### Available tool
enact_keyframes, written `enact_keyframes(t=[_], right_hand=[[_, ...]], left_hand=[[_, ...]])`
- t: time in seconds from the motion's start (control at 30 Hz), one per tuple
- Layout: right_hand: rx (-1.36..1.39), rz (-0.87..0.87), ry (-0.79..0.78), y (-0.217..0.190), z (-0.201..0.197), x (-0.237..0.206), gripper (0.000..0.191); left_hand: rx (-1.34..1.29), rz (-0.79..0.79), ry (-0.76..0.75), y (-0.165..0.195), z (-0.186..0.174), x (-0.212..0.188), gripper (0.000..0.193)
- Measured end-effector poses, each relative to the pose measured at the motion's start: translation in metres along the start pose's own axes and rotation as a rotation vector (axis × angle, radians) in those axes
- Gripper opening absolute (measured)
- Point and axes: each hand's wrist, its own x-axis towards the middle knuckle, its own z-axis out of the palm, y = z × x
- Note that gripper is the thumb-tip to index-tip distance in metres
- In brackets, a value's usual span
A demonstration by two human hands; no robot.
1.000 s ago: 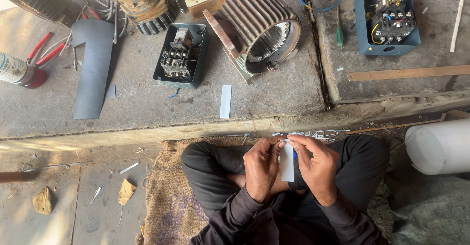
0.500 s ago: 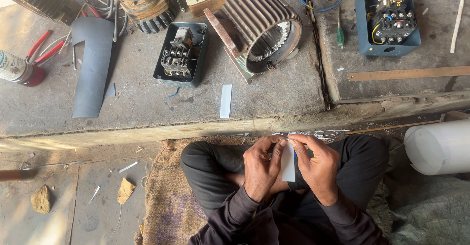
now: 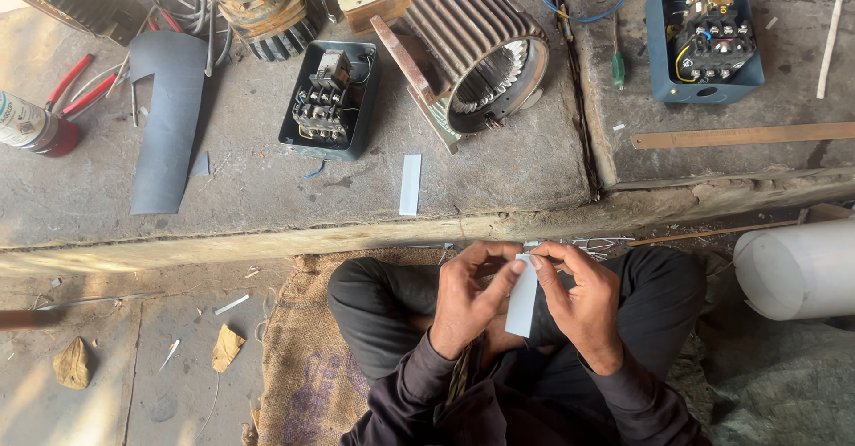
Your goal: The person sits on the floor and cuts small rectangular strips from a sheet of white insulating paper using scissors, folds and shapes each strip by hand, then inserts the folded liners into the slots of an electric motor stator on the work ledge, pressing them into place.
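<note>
Fingers (image 3: 515, 270) of both hands pinch the top of a pale bluish-white paper strip (image 3: 522, 308) over the lap, left hand (image 3: 470, 299) and right hand (image 3: 581, 299) barely shifted from before, strip hanging straighter now.

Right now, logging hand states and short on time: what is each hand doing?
Left hand: closed on the pale strip, pinching its top edge.
Right hand: closed on the same strip.

Count: two white strips, one held between the hands (image 3: 522, 307), one lying on the bench (image 3: 410, 184). Two open blue switch boxes (image 3: 328, 100) (image 3: 705, 38). One ribbed motor housing (image 3: 485, 52), one green screwdriver (image 3: 617, 63), one wooden ruler (image 3: 744, 135).
</note>
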Motion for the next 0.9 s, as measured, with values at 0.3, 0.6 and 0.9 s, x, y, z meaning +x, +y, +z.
enact_keyframes(t=[0.3, 0.6, 0.9], right_hand=[[0.408, 0.509, -0.382, 0.030, -0.007, -0.010, 0.029], [0.589, 0.407, 0.121, 0.041, -0.053, 0.003, 0.019], [0.520, 0.407, -0.028, 0.024, -0.056, 0.002, 0.018]], left_hand=[[-0.276, -0.029, 0.199, -0.024, 0.009, 0.001, 0.017], [-0.759, -0.290, 0.105, -0.036, -0.008, 0.005, 0.046], [-0.859, -0.155, -0.020, -0.030, -0.005, -0.005, 0.062]])
